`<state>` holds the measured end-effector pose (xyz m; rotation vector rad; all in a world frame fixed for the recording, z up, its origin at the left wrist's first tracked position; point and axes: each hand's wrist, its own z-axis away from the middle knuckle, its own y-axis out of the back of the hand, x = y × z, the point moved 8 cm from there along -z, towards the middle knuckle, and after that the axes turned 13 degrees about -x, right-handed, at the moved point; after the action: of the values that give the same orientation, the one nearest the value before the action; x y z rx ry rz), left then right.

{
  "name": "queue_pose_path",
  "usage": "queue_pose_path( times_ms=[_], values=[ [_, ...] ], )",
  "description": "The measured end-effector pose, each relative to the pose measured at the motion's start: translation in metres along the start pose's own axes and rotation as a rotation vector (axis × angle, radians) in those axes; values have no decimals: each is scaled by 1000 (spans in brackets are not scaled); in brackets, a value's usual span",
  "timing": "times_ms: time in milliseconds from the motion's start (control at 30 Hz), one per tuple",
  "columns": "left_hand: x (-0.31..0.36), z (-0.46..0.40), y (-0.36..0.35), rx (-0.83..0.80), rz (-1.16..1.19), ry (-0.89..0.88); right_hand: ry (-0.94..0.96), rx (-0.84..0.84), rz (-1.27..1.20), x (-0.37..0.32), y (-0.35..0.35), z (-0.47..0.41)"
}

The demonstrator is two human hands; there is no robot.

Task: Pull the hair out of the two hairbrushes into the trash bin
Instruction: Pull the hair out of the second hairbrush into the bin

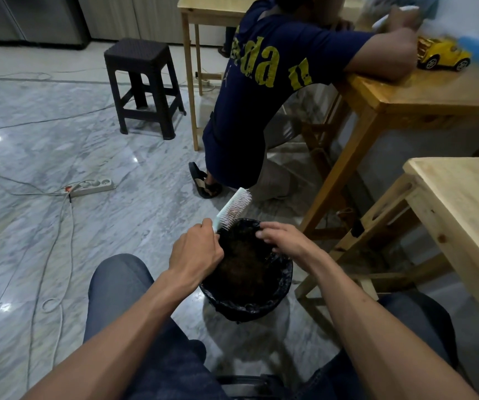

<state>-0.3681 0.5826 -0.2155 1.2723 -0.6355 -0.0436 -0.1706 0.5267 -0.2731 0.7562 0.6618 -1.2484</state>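
**Marble floor, brush held over lined bin**

Grey marble floor, seated person, bin between the knees. Left hand (pixel 196 251) grips handle of a pale mint hairbrush (pixel 234 207), head tilted up and away, bristles facing right, over the bin's far rim. Right hand (pixel 283 236) hovers over the bin, fingers loosely curled; whether it pinches hair, can't tell. Trash bin (pixel 286 280) with black liner holds a brownish hair mass. Beyond: second person in navy shirt (pixel 264 82) leaning on wooden table (pixel 434 93), yellow toy truck (pixel 441 54) on it. Black stool (pixel 143 82), power strip (pixel 93 187) with cables at left.
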Motion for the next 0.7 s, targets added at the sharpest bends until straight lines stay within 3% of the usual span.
queue_pose_path(
  times_ms=[133,467,700],
  values=[
    [11,0,-8,-40,5,-49,145,-78,-153,-25,-19,-4],
    [0,1,5,-22,0,14,179,269,-271,-14,25,8],
    [6,8,10,-44,-37,17,-53,281,127,4,36,14]
  ],
)
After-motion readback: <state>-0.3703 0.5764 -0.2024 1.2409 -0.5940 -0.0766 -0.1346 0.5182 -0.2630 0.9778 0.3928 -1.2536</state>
